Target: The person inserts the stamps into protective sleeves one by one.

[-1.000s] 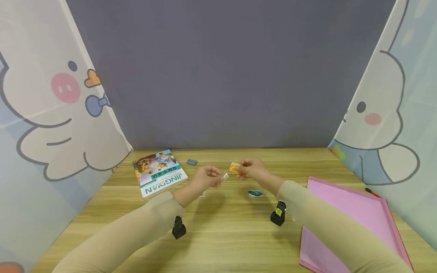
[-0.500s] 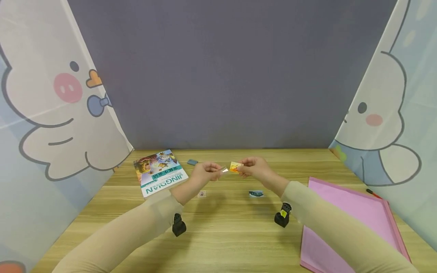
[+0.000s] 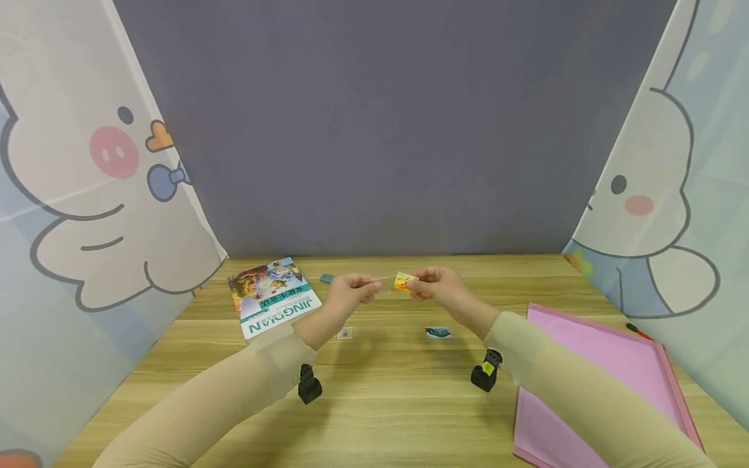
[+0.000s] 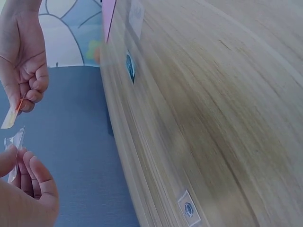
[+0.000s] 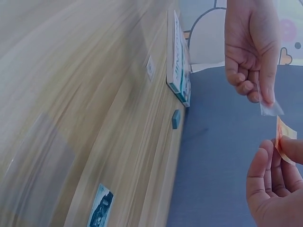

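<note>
Lifted slightly since earlier, the left hand (image 3: 346, 294) pinches a clear sleeve (image 5: 271, 109) near the yellow-orange card (image 3: 402, 281) the right hand (image 3: 437, 286) pinches.

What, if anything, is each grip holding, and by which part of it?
Left grip: clear plastic piece, pinched behind its free end. Right grip: yellow-orange card, pinched at the side away from the clear plastic piece.

A plain grey backdrop (image 3: 374, 130) rises right behind the yellowish wood-grain tabletop (image 3: 386, 409), its streaks running side to side and soft shadows lying across it. Pale printed sheets slant in on both flanks: the left sheet (image 3: 64, 175) shows a big white cartoon creature, the right sheet (image 3: 655, 162) a pink-cheeked one.
</note>
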Demonstrator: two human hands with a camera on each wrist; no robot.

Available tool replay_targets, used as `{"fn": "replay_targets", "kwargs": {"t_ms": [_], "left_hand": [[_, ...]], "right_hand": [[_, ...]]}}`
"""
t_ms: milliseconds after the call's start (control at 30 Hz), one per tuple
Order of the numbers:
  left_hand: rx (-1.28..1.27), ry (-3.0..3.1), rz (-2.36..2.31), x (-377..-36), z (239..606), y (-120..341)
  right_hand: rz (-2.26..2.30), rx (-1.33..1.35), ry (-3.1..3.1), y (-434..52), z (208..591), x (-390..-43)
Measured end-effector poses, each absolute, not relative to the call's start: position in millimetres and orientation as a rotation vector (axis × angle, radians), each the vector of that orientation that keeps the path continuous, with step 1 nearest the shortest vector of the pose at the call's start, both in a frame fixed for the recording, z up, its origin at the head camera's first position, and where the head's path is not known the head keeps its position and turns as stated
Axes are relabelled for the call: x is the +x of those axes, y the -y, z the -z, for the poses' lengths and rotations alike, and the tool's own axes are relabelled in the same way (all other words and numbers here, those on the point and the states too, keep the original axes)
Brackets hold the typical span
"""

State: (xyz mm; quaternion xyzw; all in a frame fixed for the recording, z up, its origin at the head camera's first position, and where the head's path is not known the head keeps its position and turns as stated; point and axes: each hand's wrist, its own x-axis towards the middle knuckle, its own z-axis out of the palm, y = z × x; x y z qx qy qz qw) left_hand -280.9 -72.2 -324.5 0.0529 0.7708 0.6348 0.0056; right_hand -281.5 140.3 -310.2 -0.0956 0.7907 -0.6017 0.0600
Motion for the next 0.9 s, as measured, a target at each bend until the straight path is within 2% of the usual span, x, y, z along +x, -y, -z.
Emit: {"fn": "replay_targets", "kwargs": {"t_ms": [900], "left_hand": [[0.164, -2.358, -2.033, -278, 323, 71]], "right_hand": [[1.927, -0.156, -2.392, -124, 307, -279]]}}
